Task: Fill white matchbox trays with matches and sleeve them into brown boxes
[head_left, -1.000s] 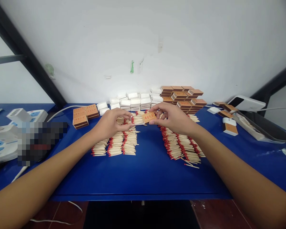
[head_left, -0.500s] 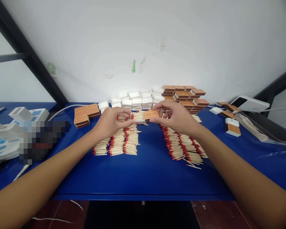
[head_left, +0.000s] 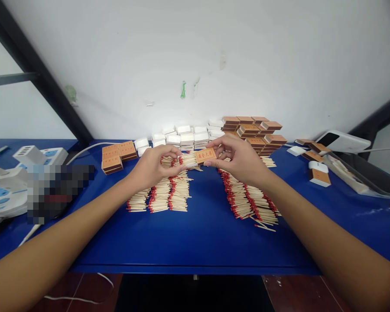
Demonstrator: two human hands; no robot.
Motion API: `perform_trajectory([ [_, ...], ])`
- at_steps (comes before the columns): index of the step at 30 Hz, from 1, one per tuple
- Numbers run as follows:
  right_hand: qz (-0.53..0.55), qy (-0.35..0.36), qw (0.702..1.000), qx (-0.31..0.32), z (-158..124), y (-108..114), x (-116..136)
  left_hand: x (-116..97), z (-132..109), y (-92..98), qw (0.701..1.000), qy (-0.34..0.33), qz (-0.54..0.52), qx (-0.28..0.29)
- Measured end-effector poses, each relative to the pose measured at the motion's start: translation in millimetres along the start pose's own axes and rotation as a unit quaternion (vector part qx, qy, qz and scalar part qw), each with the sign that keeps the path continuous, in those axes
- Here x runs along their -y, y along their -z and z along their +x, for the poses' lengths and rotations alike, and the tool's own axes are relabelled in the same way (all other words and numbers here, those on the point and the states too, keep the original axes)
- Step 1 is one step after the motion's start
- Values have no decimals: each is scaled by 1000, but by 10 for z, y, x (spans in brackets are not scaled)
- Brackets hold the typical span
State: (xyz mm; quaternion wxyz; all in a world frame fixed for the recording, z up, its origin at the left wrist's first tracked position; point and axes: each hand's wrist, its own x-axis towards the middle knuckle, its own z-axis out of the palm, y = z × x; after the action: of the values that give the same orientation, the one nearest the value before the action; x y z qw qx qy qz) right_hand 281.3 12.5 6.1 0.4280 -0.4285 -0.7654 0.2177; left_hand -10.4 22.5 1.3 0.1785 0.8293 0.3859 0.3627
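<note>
Above the blue table (head_left: 201, 242), my left hand (head_left: 152, 167) pinches a white inner tray filled with matches (head_left: 187, 160). My right hand (head_left: 238, 160) grips an orange matchbox sleeve (head_left: 206, 154) that covers the tray's right end. Both hands are closed on their parts. Under my left hand lie rows of red-tipped matches (head_left: 164, 197). A longer heap of matches (head_left: 247, 199) runs below my right wrist.
White inner trays (head_left: 182, 136) stand stacked along the wall, with orange sleeves (head_left: 253, 132) piled to their right. Closed orange matchboxes (head_left: 117, 156) sit at the back left. Power strips (head_left: 22, 173) and cables lie at far left, loose boxes (head_left: 316, 172) and a white device (head_left: 341, 141) at right.
The sleeve has slid a little further left over the tray of matches. Both hands stay close together above the match piles.
</note>
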Motion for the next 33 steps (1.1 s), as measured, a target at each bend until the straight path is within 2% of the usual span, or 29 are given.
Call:
perform_trajectory([
  [5, 101, -55, 993, 15, -13, -73, 6, -7, -4, -18, 999, -20, -15, 25],
  [11, 146, -62, 987, 19, -33, -116, 46, -27, -25, -33, 999, -37, -11, 34],
  [18, 198, -100, 974, 36, -21, -73, 70, -120, -2, -8, 995, 17, -99, 26],
  [27, 199, -76, 977, 15, -31, -98, 134, -157, 16, 28, 992, 23, -114, 38],
  [33, 222, -75, 972, 4, -42, -142, 162, -159, -6, 7, 986, 27, -144, 73],
])
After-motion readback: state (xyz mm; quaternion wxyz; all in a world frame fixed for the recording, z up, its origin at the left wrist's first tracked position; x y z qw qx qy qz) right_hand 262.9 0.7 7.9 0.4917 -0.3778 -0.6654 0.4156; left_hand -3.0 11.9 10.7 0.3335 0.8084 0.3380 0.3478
